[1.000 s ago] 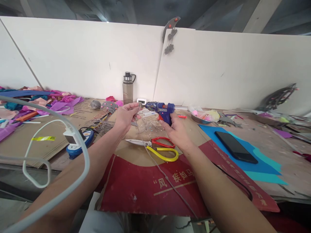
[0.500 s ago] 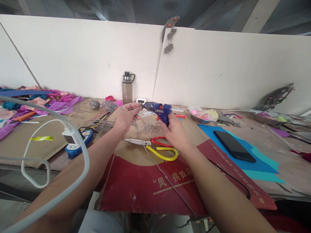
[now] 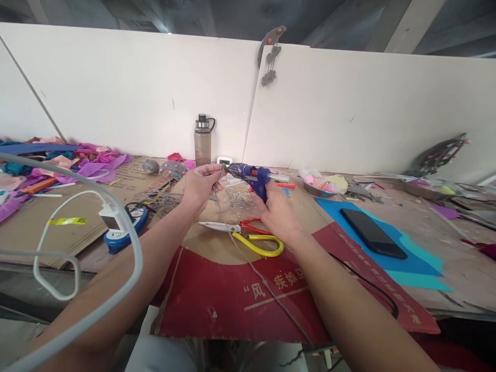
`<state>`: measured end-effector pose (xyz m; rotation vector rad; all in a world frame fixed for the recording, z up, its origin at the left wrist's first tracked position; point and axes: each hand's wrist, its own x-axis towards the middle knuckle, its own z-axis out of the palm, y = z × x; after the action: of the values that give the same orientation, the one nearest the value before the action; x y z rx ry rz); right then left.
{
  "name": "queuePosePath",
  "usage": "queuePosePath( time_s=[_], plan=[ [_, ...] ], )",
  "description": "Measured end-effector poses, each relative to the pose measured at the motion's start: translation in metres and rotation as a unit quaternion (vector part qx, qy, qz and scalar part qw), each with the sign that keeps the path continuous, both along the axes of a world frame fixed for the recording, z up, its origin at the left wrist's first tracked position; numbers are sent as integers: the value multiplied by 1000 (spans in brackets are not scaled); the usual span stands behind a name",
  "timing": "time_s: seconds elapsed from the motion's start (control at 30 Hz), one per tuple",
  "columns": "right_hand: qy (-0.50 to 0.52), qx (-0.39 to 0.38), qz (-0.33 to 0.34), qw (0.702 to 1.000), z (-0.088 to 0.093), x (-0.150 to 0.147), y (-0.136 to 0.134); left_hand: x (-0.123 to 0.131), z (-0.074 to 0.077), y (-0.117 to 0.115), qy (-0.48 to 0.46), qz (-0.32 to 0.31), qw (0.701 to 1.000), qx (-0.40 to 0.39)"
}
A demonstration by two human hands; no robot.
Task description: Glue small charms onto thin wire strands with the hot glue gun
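In my right hand [image 3: 279, 209] is a blue glue gun [image 3: 260, 182], its fingers wrapped round the handle. A whitish glue stick [image 3: 279, 176] sticks out of its back end. The nozzle points left and meets a small grey-green piece [image 3: 223, 168] pinched in the fingertips of my left hand [image 3: 201, 187]; whether they touch I cannot tell. From that pinch a grey cord [image 3: 267, 285] runs down over the red cardboard [image 3: 217, 305] to its front edge. Below the hands lie scissors [image 3: 259, 244] with one red and one yellow handle.
A bottle [image 3: 203, 142] stands by the white wall board. Left are a blue tape measure [image 3: 127, 232], tangled cord [image 3: 158, 199] and coloured paper [image 3: 70, 165]. A phone [image 3: 372, 232] lies on blue sheets to the right. A white cable [image 3: 137, 253] loops across the near left.
The glue gun has turned slightly, so more of the glue stick shows at its back. My right hand has shifted a little with it; my left hand holds nearly still.
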<state>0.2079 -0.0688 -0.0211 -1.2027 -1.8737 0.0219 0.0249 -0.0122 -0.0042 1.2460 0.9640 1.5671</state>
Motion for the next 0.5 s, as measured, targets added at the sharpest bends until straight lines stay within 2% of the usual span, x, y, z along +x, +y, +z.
queuePosePath(
  time_s=[0.5],
  plan=[
    [22, -9, 8, 1000, 2, -1, -1, 1, 1, -1, -5, -1, 1000, -3]
  ],
)
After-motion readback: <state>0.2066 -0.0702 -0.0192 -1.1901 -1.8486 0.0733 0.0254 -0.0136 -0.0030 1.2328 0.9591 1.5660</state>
